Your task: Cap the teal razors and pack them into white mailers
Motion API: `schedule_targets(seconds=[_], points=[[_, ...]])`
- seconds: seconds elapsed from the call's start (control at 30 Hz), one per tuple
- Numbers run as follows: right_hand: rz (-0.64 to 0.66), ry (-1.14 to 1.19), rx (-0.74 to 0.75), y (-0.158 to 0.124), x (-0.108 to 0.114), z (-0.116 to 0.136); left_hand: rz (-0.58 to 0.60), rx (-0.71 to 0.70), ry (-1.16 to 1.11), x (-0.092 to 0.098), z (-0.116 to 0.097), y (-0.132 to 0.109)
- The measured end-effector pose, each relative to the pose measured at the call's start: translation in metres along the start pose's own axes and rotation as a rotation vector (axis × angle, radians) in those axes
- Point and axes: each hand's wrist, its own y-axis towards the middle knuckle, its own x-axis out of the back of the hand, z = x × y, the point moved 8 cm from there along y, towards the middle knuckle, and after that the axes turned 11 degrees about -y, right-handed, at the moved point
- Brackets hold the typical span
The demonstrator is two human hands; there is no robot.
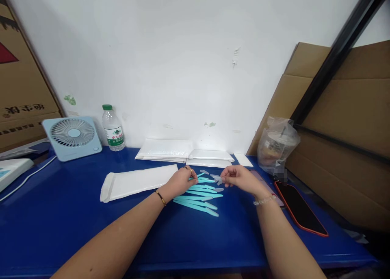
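Several slim teal sticks with clear caps [198,197] lie in a loose pile on the blue table [76,222]. My left hand [179,181] rests at the pile's left end, fingers curled round the handle of one teal stick. My right hand [239,177] hovers at the pile's right side, pinching a small clear cap [217,177] between thumb and fingers. The two hands are close together above the pile.
A white flat pouch [137,182] lies left of the pile, and stacks of white pouches [183,153] stand by the wall. A small fan [72,137], a water bottle [113,128], a bagged drink cup [277,144] and a phone [300,208] surround the work spot. Cardboard leans at both sides.
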Motion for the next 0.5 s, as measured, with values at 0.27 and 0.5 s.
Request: schedule_targets(seconds=[0.27, 0.5], points=[[0.008, 0.016, -0.007, 0.0, -0.003, -0.001, 0.015, 0.041, -0.09, -0.001, 0.006, 0.002], [0.047, 0.084, 0.017, 0.005, -0.019, 0.005, 0.035, 0.038, -0.087, -0.002, -0.001, 0.0]])
